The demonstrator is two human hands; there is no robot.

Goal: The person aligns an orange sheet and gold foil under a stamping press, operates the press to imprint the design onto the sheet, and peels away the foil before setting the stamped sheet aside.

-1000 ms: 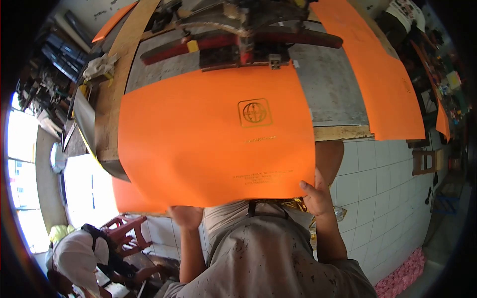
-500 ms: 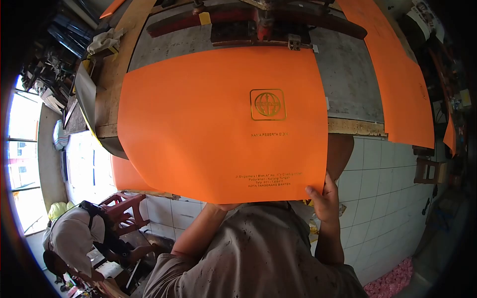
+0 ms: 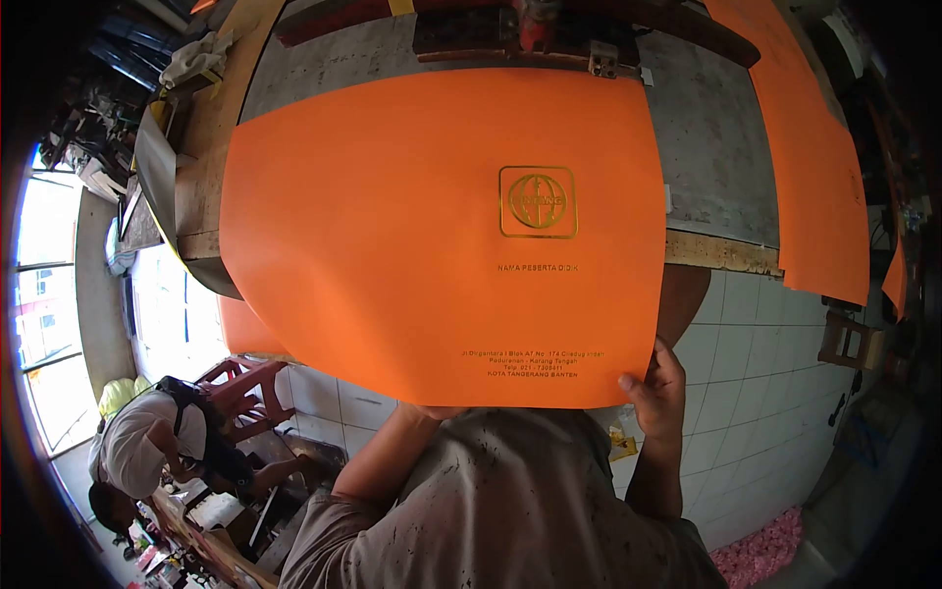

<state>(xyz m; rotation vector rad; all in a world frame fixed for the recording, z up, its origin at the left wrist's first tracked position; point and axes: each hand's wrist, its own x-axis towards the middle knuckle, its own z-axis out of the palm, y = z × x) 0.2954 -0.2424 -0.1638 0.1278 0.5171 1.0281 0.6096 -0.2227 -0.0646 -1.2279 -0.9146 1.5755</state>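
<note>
A large orange sheet [image 3: 392, 226] with a gold globe emblem and gold lettering lies partly over the grey press bed and hangs over its front edge towards my body. My right hand [image 3: 657, 393] pinches the sheet's lower right corner, thumb on top and fingers behind. Under the lower edge, left of centre, is my left hand [image 3: 432, 411], its fingers hidden beneath the sheet. The far edge of the sheet sits just in front of the dark and red metal press [image 3: 535, 29].
More orange sheets [image 3: 814, 177] lie at the right of the bench. A cloth [image 3: 194, 61] rests on the wooden board at the upper left. Another person [image 3: 152, 442] bends over at the lower left, beside a red stool [image 3: 250, 398]. A wooden stool [image 3: 852, 342] stands at right.
The left hand has gone from the sheet's lower edge to underneath it, further right. The sheet is flatter and its print faces me more clearly. The view has shifted, with the press now higher.
</note>
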